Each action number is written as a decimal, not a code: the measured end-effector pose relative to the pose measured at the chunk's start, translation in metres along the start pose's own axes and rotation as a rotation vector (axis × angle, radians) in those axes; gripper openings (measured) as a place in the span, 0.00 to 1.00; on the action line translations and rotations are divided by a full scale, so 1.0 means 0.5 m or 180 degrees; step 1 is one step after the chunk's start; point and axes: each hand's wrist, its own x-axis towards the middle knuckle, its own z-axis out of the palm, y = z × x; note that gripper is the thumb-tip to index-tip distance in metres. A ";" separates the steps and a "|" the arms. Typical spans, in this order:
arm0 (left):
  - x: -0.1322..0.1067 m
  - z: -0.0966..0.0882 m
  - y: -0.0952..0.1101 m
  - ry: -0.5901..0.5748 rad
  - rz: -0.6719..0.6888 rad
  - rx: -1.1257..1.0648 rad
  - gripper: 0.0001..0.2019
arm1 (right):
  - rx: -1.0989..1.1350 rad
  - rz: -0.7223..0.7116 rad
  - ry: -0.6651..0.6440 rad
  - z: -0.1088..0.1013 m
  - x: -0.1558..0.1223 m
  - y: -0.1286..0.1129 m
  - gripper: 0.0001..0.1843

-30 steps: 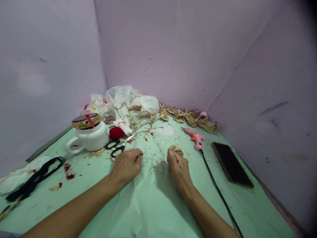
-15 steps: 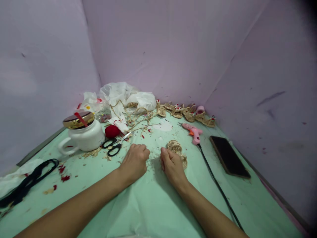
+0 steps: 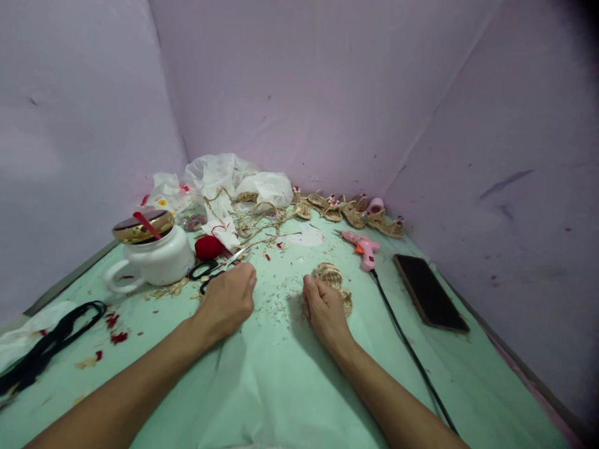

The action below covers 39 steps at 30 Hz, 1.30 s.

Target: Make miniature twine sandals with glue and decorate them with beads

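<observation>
My left hand point(image 3: 228, 302) is closed in a fist, knuckles up, just in front of the black-handled scissors point(image 3: 206, 269) and partly covering their handles. Whatever its fingers hold, if anything, is hidden. Across a strip of crumb-strewn green cloth point(image 3: 271, 349), my right hand point(image 3: 328, 312) is also closed, thumb uppermost. Its grip hides anything inside. Right behind its knuckles lies a small piece of braided tan cord point(image 3: 330, 274), partly covered by the hand; I cannot tell whether they touch.
On the left stand a white mug point(image 3: 161, 259) with a gold lid and a red yarn ball point(image 3: 208, 247). A pink glue gun point(image 3: 365, 248) and a phone point(image 3: 430, 293) lie right. Small braided sandals point(image 3: 353, 214) and plastic bags point(image 3: 264, 187) line the back. Dark cord point(image 3: 60, 337) lies far left.
My left hand has moved left and slightly toward me, away from my right hand, now covering part of the scissors' handles. The right hand has stayed almost still.
</observation>
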 end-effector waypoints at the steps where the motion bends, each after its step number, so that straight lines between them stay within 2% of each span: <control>1: -0.003 -0.008 -0.008 0.0069 -0.0105 -0.0121 0.13 | 0.0025 -0.0005 -0.0013 0.000 0.000 0.001 0.23; 4: -0.007 -0.025 -0.019 0.0277 -0.0350 -0.0606 0.15 | 0.0111 -0.0026 -0.0071 0.002 0.001 0.004 0.24; 9: 0.000 -0.039 -0.029 0.0758 -0.0449 -0.1115 0.19 | 0.0240 -0.0085 -0.0097 -0.005 -0.001 -0.009 0.23; 11: 0.004 -0.048 -0.040 0.0945 -0.0542 -0.1223 0.19 | 0.0319 -0.0153 -0.0183 -0.011 -0.009 -0.026 0.17; 12: 0.006 -0.053 -0.044 0.0973 -0.0572 -0.1273 0.16 | 0.0397 -0.0238 -0.0379 -0.013 -0.014 -0.035 0.12; 13: 0.007 -0.056 -0.046 0.0938 -0.0552 -0.1322 0.12 | 0.0490 -0.0346 -0.0661 -0.015 -0.019 -0.043 0.10; 14: 0.007 -0.057 -0.045 0.0852 -0.0442 -0.1359 0.11 | 0.0562 -0.0479 -0.0969 -0.017 -0.024 -0.049 0.12; 16: 0.000 -0.046 -0.030 0.0555 0.0056 -0.1309 0.19 | 0.0486 -0.0781 -0.1279 -0.015 -0.030 -0.052 0.12; 17: -0.006 -0.034 -0.018 0.0365 0.0429 -0.1182 0.21 | 0.0315 -0.0891 -0.1187 -0.013 -0.031 -0.049 0.10; 19: -0.024 -0.001 0.010 -0.0129 0.1007 -0.0738 0.26 | -0.0153 -0.1004 -0.0741 -0.007 -0.029 -0.034 0.10; 20: -0.033 0.016 0.020 -0.0361 0.1213 -0.0520 0.28 | -0.0362 -0.1063 -0.0583 -0.004 -0.027 -0.024 0.11; 21: -0.043 0.031 0.026 -0.0443 0.1286 -0.0311 0.29 | -0.0518 -0.1129 -0.0514 -0.001 -0.026 -0.014 0.11; 23: -0.059 0.043 0.020 -0.0313 0.0959 0.0074 0.29 | -0.0722 -0.1384 -0.0514 0.003 -0.024 0.003 0.12; 25: -0.074 0.028 -0.006 0.0241 0.0612 0.0311 0.22 | -0.0851 -0.1480 -0.0380 0.006 -0.024 0.012 0.12; 28: -0.099 -0.037 -0.064 0.1652 0.0268 0.0215 0.11 | -0.0940 -0.1515 -0.0183 0.005 -0.022 0.015 0.09; 30: -0.111 -0.083 -0.109 0.2624 -0.0555 -0.0038 0.08 | -0.0952 -0.1704 -0.0038 0.004 -0.020 0.013 0.09; 31: -0.114 -0.101 -0.134 0.2915 -0.1214 -0.0181 0.09 | -0.0952 -0.1847 -0.0009 0.003 -0.019 0.012 0.09; 32: -0.115 -0.115 -0.160 0.2957 -0.1890 -0.0341 0.12 | -0.0947 -0.2003 0.0001 0.002 -0.019 0.012 0.09; 33: -0.113 -0.124 -0.185 0.2687 -0.2299 -0.0470 0.16 | -0.0941 -0.2144 0.0001 0.002 -0.018 0.013 0.09; 34: -0.111 -0.128 -0.210 0.2318 -0.2496 -0.0646 0.17 | -0.0926 -0.2252 0.0013 0.002 -0.017 0.014 0.09; 35: -0.109 -0.130 -0.230 0.1923 -0.2484 -0.0890 0.17 | -0.0901 -0.2322 0.0035 0.002 -0.016 0.017 0.10; 37: -0.108 -0.127 -0.255 0.1663 -0.2447 -0.1072 0.14 | -0.0824 -0.2326 0.0124 0.004 -0.017 0.022 0.10; 39: -0.115 -0.126 -0.252 0.1922 -0.2428 -0.1095 0.13 | -0.0733 -0.2229 0.0227 0.006 -0.017 0.025 0.09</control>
